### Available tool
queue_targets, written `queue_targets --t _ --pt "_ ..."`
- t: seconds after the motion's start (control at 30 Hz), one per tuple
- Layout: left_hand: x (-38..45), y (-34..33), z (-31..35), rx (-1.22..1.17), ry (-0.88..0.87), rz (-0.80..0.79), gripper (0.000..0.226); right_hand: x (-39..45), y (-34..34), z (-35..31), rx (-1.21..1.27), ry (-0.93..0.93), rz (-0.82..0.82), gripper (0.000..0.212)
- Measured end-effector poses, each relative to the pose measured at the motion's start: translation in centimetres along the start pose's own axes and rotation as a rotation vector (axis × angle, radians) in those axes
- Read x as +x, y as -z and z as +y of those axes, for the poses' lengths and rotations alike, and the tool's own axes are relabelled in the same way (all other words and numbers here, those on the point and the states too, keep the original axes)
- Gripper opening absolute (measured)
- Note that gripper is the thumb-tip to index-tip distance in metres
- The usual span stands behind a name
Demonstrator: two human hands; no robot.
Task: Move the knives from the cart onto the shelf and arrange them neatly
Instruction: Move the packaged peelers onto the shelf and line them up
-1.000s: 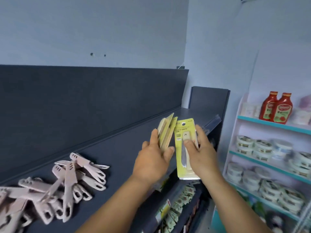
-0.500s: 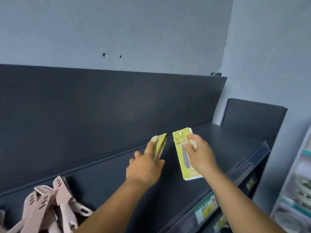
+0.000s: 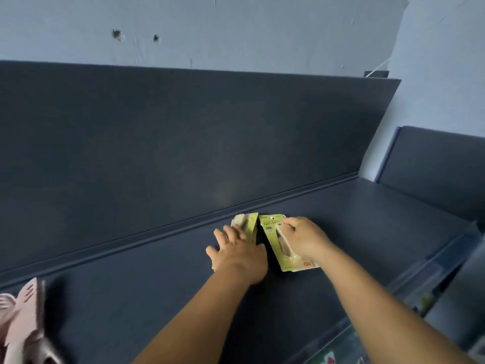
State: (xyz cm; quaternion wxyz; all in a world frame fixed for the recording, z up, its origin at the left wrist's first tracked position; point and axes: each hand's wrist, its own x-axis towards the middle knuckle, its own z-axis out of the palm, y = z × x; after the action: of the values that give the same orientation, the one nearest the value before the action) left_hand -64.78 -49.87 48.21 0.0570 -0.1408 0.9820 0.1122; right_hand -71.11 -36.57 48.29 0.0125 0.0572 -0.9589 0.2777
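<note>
Two knife packs lie side by side on the shelf [image 3: 367,206], long axes running back toward the wall; the left pack [image 3: 246,223] is pressed under spread fingers of the left hand [image 3: 236,254]; the right pack [image 3: 278,245] is pinched by the right hand [image 3: 305,239].

Both arms reach forward. The left hand [image 3: 237,254] lies flat, fingers spread. The right hand [image 3: 304,236] has its fingers curled, pressing down.
</note>
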Motion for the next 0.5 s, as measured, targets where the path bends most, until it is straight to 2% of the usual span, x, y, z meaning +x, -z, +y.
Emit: queue_targets --t 0.13,0.23,0.4,0.5 --pt "0.0 -0.3 0.5 -0.016 0.009 -0.037 0.074 -0.2 -0.1 0.1 0.012 0.007 -0.034 0.031" --pt "-0.5 -0.1 0.2 -0.059 -0.021 -0.025 0.077 -0.9 0.4 -0.2 0.048 -0.029 -0.054 0.042" --pt "-2.7 0.7 0.2 -0.159 -0.256 0.142 0.073 -4.5 2.1 -0.6 0.032 0.018 0.063 0.052" --pt "-5.5 0.9 1.0 -0.186 -0.407 0.156 0.069 -8.6 2.9 -0.1 -0.017 0.027 0.159 0.051"
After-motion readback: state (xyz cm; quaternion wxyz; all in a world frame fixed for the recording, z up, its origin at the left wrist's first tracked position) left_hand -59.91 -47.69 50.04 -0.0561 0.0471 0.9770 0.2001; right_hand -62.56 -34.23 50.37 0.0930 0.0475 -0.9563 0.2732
